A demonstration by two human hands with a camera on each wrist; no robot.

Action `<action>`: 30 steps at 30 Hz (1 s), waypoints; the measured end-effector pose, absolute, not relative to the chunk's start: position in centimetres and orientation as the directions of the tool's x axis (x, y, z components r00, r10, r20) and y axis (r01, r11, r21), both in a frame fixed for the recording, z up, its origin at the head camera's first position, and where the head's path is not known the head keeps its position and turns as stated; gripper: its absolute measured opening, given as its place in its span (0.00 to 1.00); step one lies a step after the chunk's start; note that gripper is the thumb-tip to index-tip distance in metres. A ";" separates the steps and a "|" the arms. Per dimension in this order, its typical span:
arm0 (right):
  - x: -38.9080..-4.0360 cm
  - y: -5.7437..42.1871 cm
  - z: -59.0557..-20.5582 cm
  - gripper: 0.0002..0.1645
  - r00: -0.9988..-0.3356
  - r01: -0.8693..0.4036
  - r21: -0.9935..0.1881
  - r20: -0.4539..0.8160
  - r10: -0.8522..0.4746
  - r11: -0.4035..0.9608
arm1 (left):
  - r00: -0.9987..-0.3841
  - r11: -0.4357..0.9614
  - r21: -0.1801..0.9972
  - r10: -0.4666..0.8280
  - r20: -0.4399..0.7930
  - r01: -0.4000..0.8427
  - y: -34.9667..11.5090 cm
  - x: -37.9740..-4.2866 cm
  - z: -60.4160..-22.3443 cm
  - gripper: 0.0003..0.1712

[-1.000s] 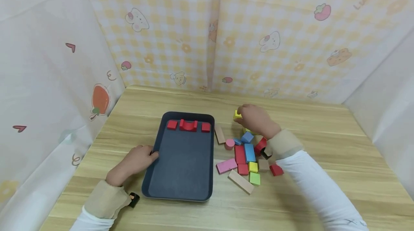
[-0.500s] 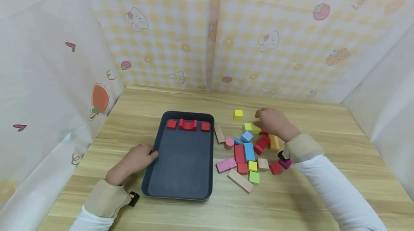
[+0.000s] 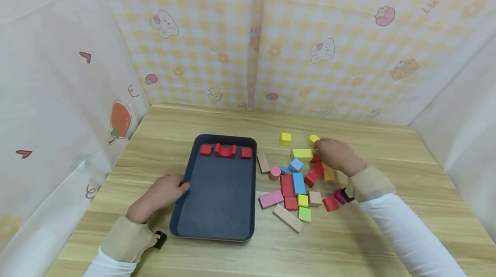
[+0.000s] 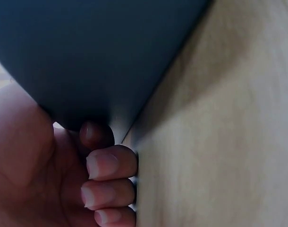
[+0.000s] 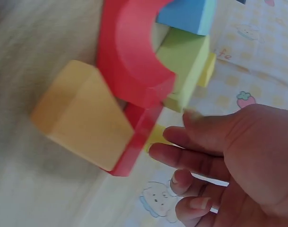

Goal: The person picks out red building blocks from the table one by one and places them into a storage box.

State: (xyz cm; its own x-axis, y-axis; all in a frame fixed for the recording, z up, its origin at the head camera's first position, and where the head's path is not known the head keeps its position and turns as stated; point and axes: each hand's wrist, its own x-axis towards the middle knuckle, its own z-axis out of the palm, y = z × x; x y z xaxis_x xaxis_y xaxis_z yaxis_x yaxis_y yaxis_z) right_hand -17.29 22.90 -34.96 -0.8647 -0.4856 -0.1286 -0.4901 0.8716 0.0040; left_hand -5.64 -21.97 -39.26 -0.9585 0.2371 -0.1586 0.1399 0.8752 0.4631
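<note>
My left hand (image 3: 164, 193) grips the left rim of a dark tray (image 3: 252, 208), thumb over the edge and fingers curled against its outer side in the left wrist view. Inside the tray, a red arch-cut block (image 3: 225, 151) lies between two red blocks (image 3: 206, 150) along the far end. My right hand (image 3: 337, 155) is at the back of the loose blocks, fingertips beside a yellow cylinder (image 3: 313, 140); contact is unclear. In the right wrist view its thumb and fingers are apart, near a red curved block (image 5: 134, 61) and an orange block (image 5: 87, 118).
Colored and plain wooden blocks lie loose right of the tray, including a yellow cube (image 3: 285, 138), a yellow-green block (image 3: 302, 154), a pink cylinder (image 3: 274, 172) and a blue block (image 3: 299, 183). A patterned cloth (image 3: 286, 53) hangs behind the table (image 3: 174, 117).
My right hand has moved right from the yellow cube, which stays standing, to beside the yellow cylinder. The left hand and tray look unmoved.
</note>
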 end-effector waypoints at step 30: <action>-17.6 23.9 -36.2 0.09 -0.861 -0.471 -0.056 -0.188 -0.472 0.881 | -0.960 0.872 0.472 0.232 -0.160 0.132 -21.9 -5.6 -39.4 0.19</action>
State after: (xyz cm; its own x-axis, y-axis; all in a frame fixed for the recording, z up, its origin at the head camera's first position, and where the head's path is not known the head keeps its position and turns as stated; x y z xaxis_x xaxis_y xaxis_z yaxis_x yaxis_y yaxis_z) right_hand -17.63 23.91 -36.21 -0.8611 -0.4723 -0.1880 -0.4707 0.8805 -0.0563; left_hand -5.65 -21.86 -39.38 -0.9596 0.2317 -0.1599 0.1319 0.8719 0.4715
